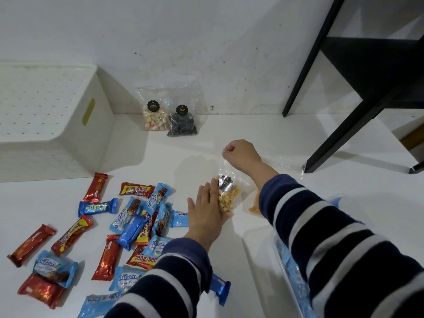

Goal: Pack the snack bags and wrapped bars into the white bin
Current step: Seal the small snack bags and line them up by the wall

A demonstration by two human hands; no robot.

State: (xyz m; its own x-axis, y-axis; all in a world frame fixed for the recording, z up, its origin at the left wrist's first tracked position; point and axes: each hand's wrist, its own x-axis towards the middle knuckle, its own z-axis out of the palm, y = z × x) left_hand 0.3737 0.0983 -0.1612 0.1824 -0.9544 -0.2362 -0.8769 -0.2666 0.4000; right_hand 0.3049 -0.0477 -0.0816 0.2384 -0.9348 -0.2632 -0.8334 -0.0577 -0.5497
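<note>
- Head view: a clear snack bag [226, 198] of small yellow-tan square pieces, marked with a dark round sticker, is held between both hands over the white counter [263, 138].
- The bag's lower part is supported by the left hand [206, 210], whose fingers are straight and laid along the bag's side.
- The bag's clear top edge is pinched by the right hand [241, 152], its fingers curled tightly together on the plastic.
- Two more clear bags are seen leaning against the wall: a pastel biscuit bag [154, 111] and, just beside it, a dark spiral-candy bag [182, 118].
- Wrapped bars [137, 223] in red, blue and light-blue foil are scattered on the counter, left of the hands.
- A white bin [46, 120], perforated and with a slot handle, is seen at the far left, near the wall.
</note>
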